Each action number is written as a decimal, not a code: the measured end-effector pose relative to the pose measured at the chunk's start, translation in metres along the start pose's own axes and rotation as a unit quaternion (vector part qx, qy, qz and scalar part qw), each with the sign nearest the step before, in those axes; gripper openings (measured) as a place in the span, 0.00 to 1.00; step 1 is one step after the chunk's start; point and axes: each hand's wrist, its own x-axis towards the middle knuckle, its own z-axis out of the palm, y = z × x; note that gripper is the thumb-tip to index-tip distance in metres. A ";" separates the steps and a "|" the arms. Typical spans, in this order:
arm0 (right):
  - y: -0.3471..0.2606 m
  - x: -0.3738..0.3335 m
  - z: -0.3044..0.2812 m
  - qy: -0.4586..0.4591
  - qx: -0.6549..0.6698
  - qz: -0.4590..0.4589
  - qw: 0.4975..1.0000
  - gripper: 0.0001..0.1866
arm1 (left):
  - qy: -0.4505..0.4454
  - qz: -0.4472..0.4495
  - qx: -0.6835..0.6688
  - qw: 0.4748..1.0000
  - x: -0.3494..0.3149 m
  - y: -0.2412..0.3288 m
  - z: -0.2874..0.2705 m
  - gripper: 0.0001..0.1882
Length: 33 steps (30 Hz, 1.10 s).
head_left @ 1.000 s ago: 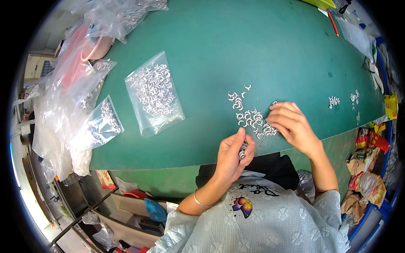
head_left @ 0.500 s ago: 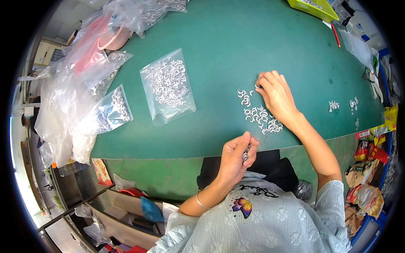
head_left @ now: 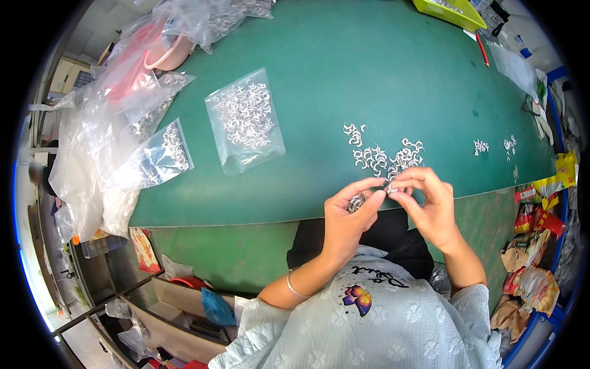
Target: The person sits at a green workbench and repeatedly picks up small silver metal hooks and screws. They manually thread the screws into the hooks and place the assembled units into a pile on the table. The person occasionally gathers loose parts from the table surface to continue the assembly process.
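Observation:
My left hand [head_left: 344,226] is curled at the table's near edge around several small silvery curved metal pieces [head_left: 355,202]. Thumb and forefinger of my right hand [head_left: 435,215] pinch a similar small piece [head_left: 393,190], close against the left fingertips. Whether the left fingertips also grip one there is too small to make out. Just beyond both hands lies a loose pile of silvery crescent-shaped pieces [head_left: 371,158], with a second heap [head_left: 408,154] beside it. Further right are two small clusters of silvery bits [head_left: 480,147].
A clear bag of silvery pieces [head_left: 246,117] lies flat on the green table [head_left: 319,74]. Plastic bags [head_left: 92,160] and a pink basket [head_left: 169,56] crowd the left side. At the far right are a yellow-green tray [head_left: 452,13] and a red pen [head_left: 482,50].
My right hand has come back from the pile toward me and now meets my left hand, with a small piece pinched. My left hand has turned and its fingers have loosened somewhat.

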 end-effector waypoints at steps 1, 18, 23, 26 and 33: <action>-0.002 -0.006 0.000 0.007 -0.008 -0.003 1.000 0.13 | -0.015 -0.009 0.013 1.000 -0.001 0.002 0.001 0.11; -0.009 -0.021 -0.011 0.044 -0.052 -0.106 0.992 0.16 | -0.056 0.023 0.122 0.991 -0.008 0.005 0.009 0.05; -0.009 -0.021 -0.012 0.062 -0.011 -0.092 0.994 0.15 | -0.061 0.007 0.087 0.994 -0.008 0.002 0.010 0.05; -0.010 -0.019 -0.012 0.064 -0.006 -0.100 0.993 0.14 | -0.066 0.021 0.094 0.993 -0.008 0.002 0.010 0.05; -0.010 -0.016 -0.015 0.048 -0.022 -0.105 0.993 0.10 | -0.078 0.093 0.141 0.983 -0.006 0.003 0.008 0.06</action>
